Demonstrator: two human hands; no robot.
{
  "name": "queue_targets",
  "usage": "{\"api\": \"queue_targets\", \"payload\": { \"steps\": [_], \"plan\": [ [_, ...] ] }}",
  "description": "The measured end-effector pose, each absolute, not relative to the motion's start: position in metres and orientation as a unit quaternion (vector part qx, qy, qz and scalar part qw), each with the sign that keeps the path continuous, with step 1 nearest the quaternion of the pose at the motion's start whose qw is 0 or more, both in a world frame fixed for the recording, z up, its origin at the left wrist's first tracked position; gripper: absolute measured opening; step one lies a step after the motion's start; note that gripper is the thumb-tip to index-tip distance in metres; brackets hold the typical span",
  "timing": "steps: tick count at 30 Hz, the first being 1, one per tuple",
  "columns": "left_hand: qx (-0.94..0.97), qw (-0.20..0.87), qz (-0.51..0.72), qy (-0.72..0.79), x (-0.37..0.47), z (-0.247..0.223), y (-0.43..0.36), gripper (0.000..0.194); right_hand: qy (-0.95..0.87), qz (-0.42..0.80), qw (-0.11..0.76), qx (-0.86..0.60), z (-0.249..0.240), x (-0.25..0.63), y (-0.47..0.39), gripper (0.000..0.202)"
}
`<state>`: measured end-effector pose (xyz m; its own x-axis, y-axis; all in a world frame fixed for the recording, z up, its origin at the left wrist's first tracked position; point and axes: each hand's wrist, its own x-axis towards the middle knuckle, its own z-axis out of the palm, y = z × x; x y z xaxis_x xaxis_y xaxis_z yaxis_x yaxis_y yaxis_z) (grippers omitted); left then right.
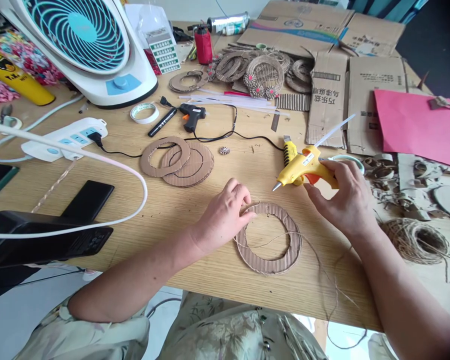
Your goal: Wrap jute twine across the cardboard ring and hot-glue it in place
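Note:
A corrugated cardboard ring (294,240) lies flat on the table before me. Jute twine (317,260) runs across it and trails down past the table's front edge. At the ring's upper left edge, my left hand (225,215) is closed in a pinch, with the twine's end by its fingertips. To the right, my right hand (343,195) has its thumb and fingers on the handle of a yellow hot glue gun (303,167), nozzle pointing left and down. A clear glue stick (335,130) sticks out of its back. Behind the gun lies a yellow utility knife (289,150).
A twine ball (416,240) sits at the right beside cardboard scraps (382,175). Further left are a cut ring (148,160), a cardboard disc (204,167), a black glue gun (192,117), a power strip (65,140) and a fan (135,75). A white cable (144,187) loops across the left.

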<state>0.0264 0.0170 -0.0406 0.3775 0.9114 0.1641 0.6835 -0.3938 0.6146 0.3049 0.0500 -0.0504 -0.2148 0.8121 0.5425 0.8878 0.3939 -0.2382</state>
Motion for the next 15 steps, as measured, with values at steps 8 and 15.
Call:
{"api": "queue_targets", "payload": {
  "steps": [8, 15],
  "plan": [
    [0.793, 0.23, 0.237, 0.511, 0.03, -0.044, 0.012, 0.056, -0.792, -0.207, 0.263, -0.511, -0.046, 0.298, 0.044, 0.053],
    [0.784, 0.255, 0.243, 0.512, 0.032, -0.045, 0.011, 0.055, -0.8, -0.3, 0.244, -0.459, -0.039, 0.292, 0.039, 0.053]
  ]
}}
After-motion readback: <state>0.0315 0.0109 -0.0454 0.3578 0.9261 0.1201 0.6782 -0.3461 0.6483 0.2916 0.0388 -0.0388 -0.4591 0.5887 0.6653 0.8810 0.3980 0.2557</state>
